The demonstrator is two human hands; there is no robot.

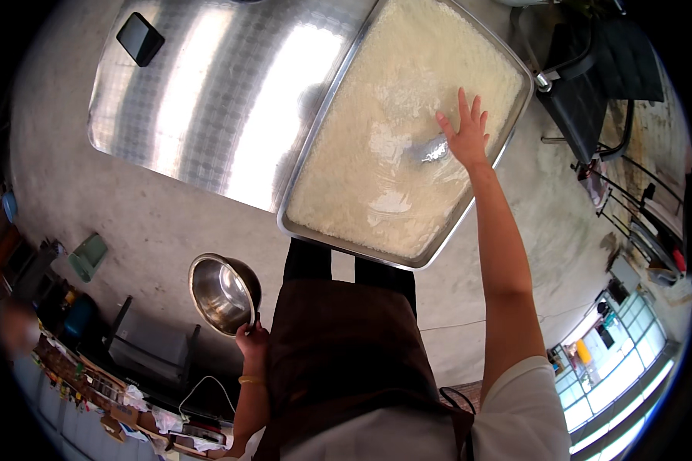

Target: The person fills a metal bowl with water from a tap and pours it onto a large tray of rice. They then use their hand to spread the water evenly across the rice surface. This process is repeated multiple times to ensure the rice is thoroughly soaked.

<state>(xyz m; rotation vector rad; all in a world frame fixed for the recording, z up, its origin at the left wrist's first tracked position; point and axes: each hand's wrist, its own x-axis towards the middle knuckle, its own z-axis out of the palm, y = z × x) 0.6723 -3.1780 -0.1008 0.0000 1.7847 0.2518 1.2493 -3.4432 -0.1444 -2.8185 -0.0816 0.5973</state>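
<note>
A person stands at a shiny metal table [200, 100], with a broad tray [361, 254] of loose pale grain [392, 92] at its right side. The right hand [467, 138], fingers spread wide, is over the grain's right part; I cannot tell whether it touches. At near left, the left hand [251, 338] grips a metal bowl [223, 288] by its rim. The bowl looks light, stiff and slick, best held there; the grain should slide easily.

Dark brown apron [338, 330], white sleeve [519, 407], yellowish bracelet [252, 379].
</note>
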